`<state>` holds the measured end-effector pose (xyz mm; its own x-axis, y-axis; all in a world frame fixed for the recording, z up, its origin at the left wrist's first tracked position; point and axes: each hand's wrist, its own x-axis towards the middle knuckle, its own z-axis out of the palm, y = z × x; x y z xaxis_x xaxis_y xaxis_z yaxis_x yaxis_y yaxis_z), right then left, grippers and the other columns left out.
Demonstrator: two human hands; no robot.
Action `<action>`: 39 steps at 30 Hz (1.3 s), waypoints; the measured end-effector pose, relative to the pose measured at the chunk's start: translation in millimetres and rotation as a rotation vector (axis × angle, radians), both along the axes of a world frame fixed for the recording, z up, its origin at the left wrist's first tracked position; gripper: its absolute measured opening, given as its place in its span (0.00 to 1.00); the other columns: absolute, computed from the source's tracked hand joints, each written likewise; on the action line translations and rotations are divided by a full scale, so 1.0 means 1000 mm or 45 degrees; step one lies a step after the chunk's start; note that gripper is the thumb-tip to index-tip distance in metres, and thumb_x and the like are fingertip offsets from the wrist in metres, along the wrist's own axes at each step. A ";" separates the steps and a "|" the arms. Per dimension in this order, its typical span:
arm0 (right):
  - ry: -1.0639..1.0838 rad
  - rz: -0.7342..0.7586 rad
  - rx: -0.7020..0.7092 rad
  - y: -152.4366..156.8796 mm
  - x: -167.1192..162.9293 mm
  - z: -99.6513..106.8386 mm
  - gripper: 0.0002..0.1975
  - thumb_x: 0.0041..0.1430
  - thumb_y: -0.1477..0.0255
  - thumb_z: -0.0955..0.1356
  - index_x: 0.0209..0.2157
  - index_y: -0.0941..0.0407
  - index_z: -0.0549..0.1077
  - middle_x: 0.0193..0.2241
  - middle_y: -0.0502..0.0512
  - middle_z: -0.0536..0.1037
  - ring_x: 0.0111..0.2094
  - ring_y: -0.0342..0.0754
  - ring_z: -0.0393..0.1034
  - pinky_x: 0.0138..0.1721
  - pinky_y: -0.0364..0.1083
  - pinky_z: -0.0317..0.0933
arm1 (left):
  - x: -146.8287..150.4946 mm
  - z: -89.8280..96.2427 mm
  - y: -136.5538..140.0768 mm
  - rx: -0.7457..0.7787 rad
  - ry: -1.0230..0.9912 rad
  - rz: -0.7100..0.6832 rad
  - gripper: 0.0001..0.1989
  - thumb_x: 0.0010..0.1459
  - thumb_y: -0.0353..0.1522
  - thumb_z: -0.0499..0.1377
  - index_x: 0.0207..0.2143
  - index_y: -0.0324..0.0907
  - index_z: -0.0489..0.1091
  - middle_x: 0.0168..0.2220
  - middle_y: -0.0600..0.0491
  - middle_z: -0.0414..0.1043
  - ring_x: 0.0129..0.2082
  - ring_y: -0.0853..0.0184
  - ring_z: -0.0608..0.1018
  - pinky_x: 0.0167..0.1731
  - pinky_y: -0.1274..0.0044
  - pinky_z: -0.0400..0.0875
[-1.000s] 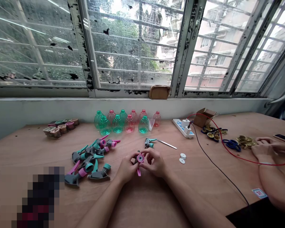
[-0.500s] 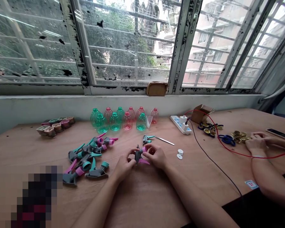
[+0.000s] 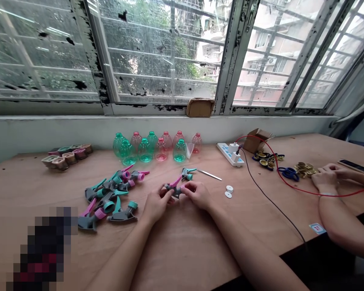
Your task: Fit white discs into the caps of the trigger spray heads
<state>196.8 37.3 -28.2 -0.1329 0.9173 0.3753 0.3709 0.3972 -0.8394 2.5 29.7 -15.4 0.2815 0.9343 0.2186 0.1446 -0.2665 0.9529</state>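
Grey and pink plastic at the centre of the frame: held there a trigger spray head, with a pink lever slanting up to the right and a pink collar at the right end, partly covered. Pinched the grey body between thumb and fingers of the left hand; pinched the collar end with thumb and fingertips of the right hand. Could not tell whether touching the tabletop beneath.

Judged light and stiff in the body, probably springy at the lever; likely smooth enough to turn in the fingers, yet not fragile. Best gripped by the broad grey body on one side and the round collar on the other, without squeezing the lever.

Saw more spray heads heaped left of centre, and a single teal-and-grey one just beyond the hands, near a thin metal tool. Noted white discs right of centre, plus green bottles and red bottles standing in the upper middle.

Found no legible brand on any of these. Made out a small blue-edged label at lower right, with reddish marks too small to read.
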 end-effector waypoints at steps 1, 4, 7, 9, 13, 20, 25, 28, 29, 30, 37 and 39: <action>-0.025 0.022 0.012 -0.001 0.000 0.000 0.15 0.54 0.60 0.69 0.34 0.58 0.77 0.24 0.50 0.76 0.23 0.41 0.65 0.25 0.40 0.58 | 0.000 -0.001 0.001 -0.014 -0.029 0.030 0.17 0.58 0.40 0.57 0.45 0.38 0.67 0.29 0.52 0.75 0.27 0.65 0.79 0.28 0.75 0.76; -0.067 0.100 0.043 -0.003 0.000 -0.001 0.15 0.51 0.63 0.71 0.38 0.58 0.77 0.26 0.50 0.77 0.23 0.40 0.63 0.25 0.40 0.58 | 0.001 -0.003 0.006 -0.043 -0.102 0.098 0.24 0.57 0.39 0.59 0.53 0.40 0.62 0.33 0.50 0.75 0.24 0.68 0.78 0.24 0.77 0.76; -0.062 0.085 0.047 -0.001 0.000 -0.002 0.16 0.50 0.64 0.72 0.39 0.57 0.77 0.28 0.51 0.79 0.23 0.40 0.64 0.26 0.40 0.59 | 0.001 -0.004 0.010 -0.087 -0.181 0.184 0.28 0.56 0.39 0.60 0.57 0.40 0.59 0.43 0.45 0.72 0.23 0.72 0.77 0.24 0.78 0.76; -0.062 0.022 0.049 0.004 -0.001 -0.002 0.15 0.50 0.63 0.72 0.38 0.57 0.77 0.29 0.52 0.79 0.23 0.41 0.65 0.26 0.41 0.60 | 0.000 -0.005 0.011 -0.100 -0.244 0.220 0.29 0.56 0.40 0.59 0.58 0.41 0.57 0.49 0.43 0.68 0.25 0.73 0.77 0.27 0.76 0.77; -0.096 -0.117 0.126 0.020 -0.006 0.006 0.14 0.50 0.60 0.72 0.32 0.57 0.78 0.27 0.53 0.80 0.26 0.44 0.71 0.29 0.41 0.62 | -0.002 -0.004 0.011 -0.066 -0.250 0.203 0.26 0.57 0.42 0.57 0.55 0.42 0.57 0.49 0.45 0.65 0.29 0.71 0.77 0.32 0.73 0.78; -0.491 -0.453 0.139 0.041 -0.009 0.030 0.11 0.50 0.61 0.72 0.29 0.54 0.78 0.27 0.54 0.80 0.28 0.48 0.72 0.30 0.43 0.60 | -0.002 0.001 0.009 0.033 -0.077 0.126 0.21 0.59 0.43 0.52 0.50 0.40 0.60 0.43 0.48 0.64 0.26 0.73 0.72 0.20 0.81 0.70; -0.649 -0.525 0.092 0.044 -0.003 0.031 0.15 0.46 0.60 0.73 0.35 0.53 0.77 0.30 0.54 0.79 0.32 0.49 0.72 0.30 0.43 0.58 | -0.004 0.002 0.006 0.084 0.066 0.091 0.19 0.59 0.43 0.50 0.44 0.38 0.65 0.35 0.51 0.68 0.23 0.73 0.70 0.19 0.81 0.64; -0.643 -0.508 0.166 0.043 -0.009 0.035 0.21 0.46 0.58 0.74 0.41 0.54 0.74 0.36 0.55 0.78 0.35 0.49 0.71 0.33 0.43 0.59 | -0.004 0.004 -0.002 0.130 0.189 -0.010 0.15 0.56 0.41 0.55 0.27 0.38 0.70 0.23 0.56 0.68 0.22 0.71 0.68 0.23 0.80 0.61; -0.651 -0.477 0.195 0.044 -0.015 0.039 0.21 0.47 0.58 0.73 0.41 0.54 0.74 0.37 0.55 0.77 0.35 0.48 0.71 0.34 0.44 0.59 | -0.004 0.004 -0.005 0.152 0.233 -0.049 0.15 0.54 0.40 0.57 0.21 0.38 0.69 0.20 0.56 0.67 0.21 0.71 0.68 0.24 0.79 0.60; -0.668 -0.426 0.222 0.044 -0.022 0.042 0.21 0.49 0.58 0.72 0.42 0.54 0.73 0.38 0.55 0.76 0.35 0.48 0.70 0.35 0.44 0.59 | -0.003 0.005 -0.008 0.186 0.292 -0.092 0.16 0.53 0.39 0.58 0.18 0.38 0.67 0.18 0.56 0.66 0.21 0.70 0.67 0.24 0.79 0.59; -0.942 0.034 0.350 0.053 -0.110 0.062 0.27 0.51 0.57 0.70 0.52 0.50 0.66 0.46 0.56 0.73 0.43 0.52 0.71 0.39 0.46 0.60 | -0.003 0.009 -0.017 0.452 0.650 -0.219 0.09 0.55 0.32 0.55 0.27 0.40 0.74 0.28 0.49 0.76 0.28 0.63 0.75 0.28 0.76 0.64; -1.029 0.049 0.350 0.058 -0.131 0.061 0.30 0.52 0.57 0.69 0.55 0.50 0.63 0.47 0.59 0.73 0.42 0.54 0.71 0.38 0.47 0.61 | -0.004 0.010 -0.016 0.449 0.591 -0.189 0.09 0.52 0.29 0.56 0.34 0.39 0.74 0.36 0.46 0.77 0.35 0.59 0.77 0.34 0.74 0.68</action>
